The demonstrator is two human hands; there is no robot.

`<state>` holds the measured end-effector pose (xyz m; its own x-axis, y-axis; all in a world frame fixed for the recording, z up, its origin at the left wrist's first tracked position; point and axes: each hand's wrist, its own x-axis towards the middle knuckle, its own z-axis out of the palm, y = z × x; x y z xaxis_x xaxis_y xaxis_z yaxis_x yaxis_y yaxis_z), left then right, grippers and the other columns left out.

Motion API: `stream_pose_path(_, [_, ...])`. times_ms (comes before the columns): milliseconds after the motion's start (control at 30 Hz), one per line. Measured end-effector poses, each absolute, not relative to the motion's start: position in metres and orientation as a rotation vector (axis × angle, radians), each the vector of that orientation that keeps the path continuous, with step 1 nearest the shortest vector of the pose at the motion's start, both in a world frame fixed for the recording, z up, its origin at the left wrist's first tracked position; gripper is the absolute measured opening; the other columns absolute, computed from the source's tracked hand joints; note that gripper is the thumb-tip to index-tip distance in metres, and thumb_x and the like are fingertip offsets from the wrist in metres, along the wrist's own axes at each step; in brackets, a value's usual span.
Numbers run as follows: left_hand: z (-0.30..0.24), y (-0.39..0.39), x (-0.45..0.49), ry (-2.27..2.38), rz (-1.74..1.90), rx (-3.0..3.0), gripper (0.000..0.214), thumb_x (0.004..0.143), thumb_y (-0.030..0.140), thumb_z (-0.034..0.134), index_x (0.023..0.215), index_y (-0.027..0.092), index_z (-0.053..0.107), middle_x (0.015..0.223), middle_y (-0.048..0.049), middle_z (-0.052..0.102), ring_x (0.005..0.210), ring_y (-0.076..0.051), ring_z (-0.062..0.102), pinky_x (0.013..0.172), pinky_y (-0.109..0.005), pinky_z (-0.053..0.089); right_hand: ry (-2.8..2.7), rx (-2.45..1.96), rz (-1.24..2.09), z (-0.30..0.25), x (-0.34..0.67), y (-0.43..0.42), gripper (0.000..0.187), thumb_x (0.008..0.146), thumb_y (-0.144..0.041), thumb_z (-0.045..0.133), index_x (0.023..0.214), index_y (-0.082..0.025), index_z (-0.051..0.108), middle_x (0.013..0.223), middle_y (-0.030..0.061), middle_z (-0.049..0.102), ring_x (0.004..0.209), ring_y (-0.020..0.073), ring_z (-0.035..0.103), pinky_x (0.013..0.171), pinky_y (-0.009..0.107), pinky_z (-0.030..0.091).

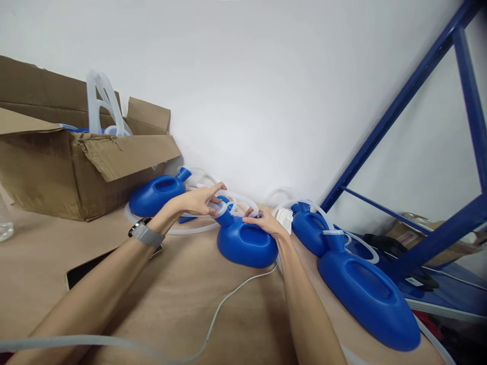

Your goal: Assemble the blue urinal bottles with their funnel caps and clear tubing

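Observation:
A blue plastic bottle (246, 244) with a short neck lies on the wooden table (171, 299) in the middle of the head view. My left hand (198, 202), watch on its wrist, reaches over the neck and pinches a clear tube ring (222, 207) at the bottle's mouth. My right hand (262, 222) rests on the bottle's upper side, fingers closed on the clear tubing (243, 198) next to the neck. Loops of clear tubing lie behind both hands.
A second blue bottle (158, 192) lies left by an open cardboard box (68, 167) holding tubing. Two more blue bottles (361, 289) lie at right beside a blue metal rack (418, 101). A phone (87, 268) lies at left. A white cable (228, 299) crosses the table.

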<state>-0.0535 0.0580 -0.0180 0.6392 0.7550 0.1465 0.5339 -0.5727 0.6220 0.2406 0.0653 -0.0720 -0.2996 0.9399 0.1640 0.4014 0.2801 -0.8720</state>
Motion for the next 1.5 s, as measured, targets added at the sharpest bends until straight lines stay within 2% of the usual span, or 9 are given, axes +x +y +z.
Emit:
stream_pose_path(200, [-0.015, 0.052, -0.05, 1.08, 0.481, 2.393, 0.081, 0.08, 0.031, 0.067, 0.15, 0.019, 0.029, 0.135, -0.0192, 0.07, 0.125, -0.029, 0.064, 0.102, -0.037, 0.047, -1.844, -1.219, 0.976, -0.069, 0.241, 0.062, 0.038, 0.064, -0.05, 0.085, 0.077, -0.018, 0.068, 0.068, -0.002, 0.059, 0.065, 0.0139, 0.048, 0.061, 0.027, 0.037])
stream_pose_path(367, [-0.011, 0.046, -0.041, 1.353, 0.584, 2.621, 0.1, 0.08, 0.028, 0.071, 0.161, 0.022, 0.012, 0.122, -0.0143, 0.075, 0.113, -0.033, 0.069, 0.09, -0.037, 0.049, -1.788, -1.244, 0.936, -0.069, 0.239, 0.059, 0.04, 0.069, -0.054, 0.082, 0.081, -0.019, 0.067, 0.071, -0.0016, 0.059, 0.066, 0.0141, 0.048, 0.062, 0.028, 0.036])
stream_pose_path(467, [-0.011, 0.046, -0.036, 1.61, 0.676, 2.744, 0.086, 0.082, 0.027, 0.072, 0.155, 0.017, 0.028, 0.109, -0.015, 0.075, 0.103, -0.035, 0.071, 0.082, -0.036, 0.048, -1.743, -1.287, 0.91, -0.069, 0.236, 0.059, 0.041, 0.068, -0.055, 0.081, 0.081, -0.019, 0.066, 0.071, -0.0012, 0.06, 0.066, 0.0149, 0.049, 0.062, 0.028, 0.036])
stream_pose_path(633, [-0.022, 0.052, -0.035, 1.585, 0.625, 2.966, 0.033, 0.091, 0.04, 0.067, 0.113, 0.015, 0.062, 0.108, -0.0174, 0.072, 0.105, -0.035, 0.066, 0.078, -0.036, 0.047, -1.73, -1.283, 0.926, -0.068, 0.233, 0.061, 0.042, 0.069, -0.056, 0.079, 0.081, -0.018, 0.066, 0.069, -0.002, 0.059, 0.066, 0.0146, 0.049, 0.063, 0.028, 0.035])
stream_pose_path(733, [-0.036, 0.057, -0.031, 1.5, 0.633, 3.013, 0.045, 0.088, 0.053, 0.071, 0.112, 0.015, 0.065, 0.115, -0.0192, 0.071, 0.113, -0.036, 0.063, 0.093, -0.043, 0.047, -1.732, -1.268, 0.935, -0.068, 0.234, 0.062, 0.043, 0.069, -0.056, 0.08, 0.082, -0.018, 0.066, 0.069, -0.0024, 0.058, 0.065, 0.0139, 0.048, 0.063, 0.028, 0.035])
stream_pose_path(867, [-0.056, 0.062, -0.017, 1.456, 0.746, 3.05, 0.064, 0.084, 0.067, 0.069, 0.116, 0.011, 0.066, 0.115, -0.0232, 0.072, 0.119, -0.041, 0.059, 0.114, -0.06, 0.028, -1.735, -1.244, 0.937, -0.071, 0.235, 0.065, 0.042, 0.068, -0.056, 0.079, 0.08, -0.018, 0.065, 0.069, -0.003, 0.057, 0.065, 0.0133, 0.048, 0.063, 0.028, 0.035])
stream_pose_path(1000, [-0.067, 0.064, -0.008, 1.53, 0.816, 3.017, 0.063, 0.088, 0.063, 0.066, 0.116, 0.006, 0.066, 0.117, -0.0278, 0.07, 0.12, -0.043, 0.058, 0.109, -0.057, 0.033, -1.733, -1.238, 0.942, -0.075, 0.236, 0.068, 0.042, 0.068, -0.056, 0.08, 0.079, -0.019, 0.065, 0.067, -0.0037, 0.057, 0.063, 0.0128, 0.047, 0.062, 0.027, 0.035])
stream_pose_path(1333, [-0.065, 0.073, -0.008, 1.486, 0.841, 2.816, 0.043, 0.087, 0.046, 0.066, 0.112, 0.012, 0.07, 0.112, -0.0227, 0.073, 0.116, -0.042, 0.063, 0.104, -0.057, 0.039, -1.744, -1.265, 0.932, -0.071, 0.234, 0.065, 0.043, 0.067, -0.058, 0.081, 0.076, -0.019, 0.066, 0.065, -0.0028, 0.057, 0.061, 0.0128, 0.046, 0.058, 0.027, 0.035])
stream_pose_path(1500, [-0.067, 0.076, -0.012, 1.409, 0.892, 2.793, 0.037, 0.086, 0.041, 0.066, 0.113, 0.015, 0.07, 0.115, -0.0183, 0.074, 0.113, -0.037, 0.066, 0.098, -0.048, 0.048, -1.764, -1.281, 0.921, -0.07, 0.234, 0.066, 0.042, 0.067, -0.057, 0.081, 0.076, -0.019, 0.066, 0.065, -0.0033, 0.056, 0.061, 0.0129, 0.046, 0.058, 0.027, 0.034])
